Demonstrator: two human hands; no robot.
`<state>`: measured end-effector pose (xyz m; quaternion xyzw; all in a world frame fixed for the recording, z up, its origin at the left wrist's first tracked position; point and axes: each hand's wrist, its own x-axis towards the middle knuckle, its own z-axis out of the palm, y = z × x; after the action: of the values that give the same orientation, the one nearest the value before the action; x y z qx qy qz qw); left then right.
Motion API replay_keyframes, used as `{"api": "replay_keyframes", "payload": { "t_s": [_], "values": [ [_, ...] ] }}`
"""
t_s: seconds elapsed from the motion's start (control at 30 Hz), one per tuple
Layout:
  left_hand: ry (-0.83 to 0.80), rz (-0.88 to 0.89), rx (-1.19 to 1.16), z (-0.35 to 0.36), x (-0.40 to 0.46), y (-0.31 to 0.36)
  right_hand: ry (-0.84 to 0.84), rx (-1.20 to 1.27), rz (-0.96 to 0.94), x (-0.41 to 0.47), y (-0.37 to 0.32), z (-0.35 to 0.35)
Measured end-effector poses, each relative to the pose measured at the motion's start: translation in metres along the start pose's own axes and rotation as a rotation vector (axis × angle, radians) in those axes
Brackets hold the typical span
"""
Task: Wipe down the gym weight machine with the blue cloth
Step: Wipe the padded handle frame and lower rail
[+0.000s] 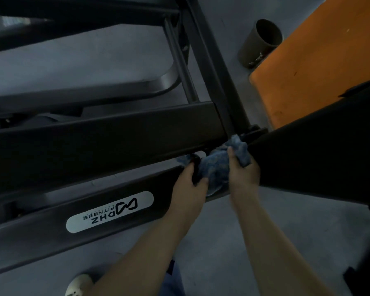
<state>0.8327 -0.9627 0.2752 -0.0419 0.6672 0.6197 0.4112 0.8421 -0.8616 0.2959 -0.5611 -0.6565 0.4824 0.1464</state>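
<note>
gripping blue cloth (217,165) against machine frame (115,133)

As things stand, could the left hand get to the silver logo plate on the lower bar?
Probably yes. The left hand grips the blue cloth just right of the logo plate, on the same lower bar, and nothing lies between them.

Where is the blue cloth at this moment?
In the head view, the blue cloth is right of centre, bunched between the left hand and the right hand, against the joint of the black machine frame.
</note>
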Motion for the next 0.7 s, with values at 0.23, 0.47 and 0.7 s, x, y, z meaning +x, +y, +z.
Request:
{"api": "replay_keyframes", "payload": {
  "t_s": [0.23, 0.47, 0.7],
  "values": [
    [0.034, 0.031, 0.025, 0.012, 0.012, 0.014, -0.122, -0.106, -0.008, -0.005, 0.003, 0.017],
    [0.112, 0.082, 0.060, -0.009, 0.019, 0.010, -0.010, -0.178, -0.068, -0.010, -0.005, 0.023],
    [0.167, 0.084, 0.036, 0.014, -0.005, -0.003, -0.184, -0.262, -0.173, -0.045, 0.006, 0.006]
  ]
}}
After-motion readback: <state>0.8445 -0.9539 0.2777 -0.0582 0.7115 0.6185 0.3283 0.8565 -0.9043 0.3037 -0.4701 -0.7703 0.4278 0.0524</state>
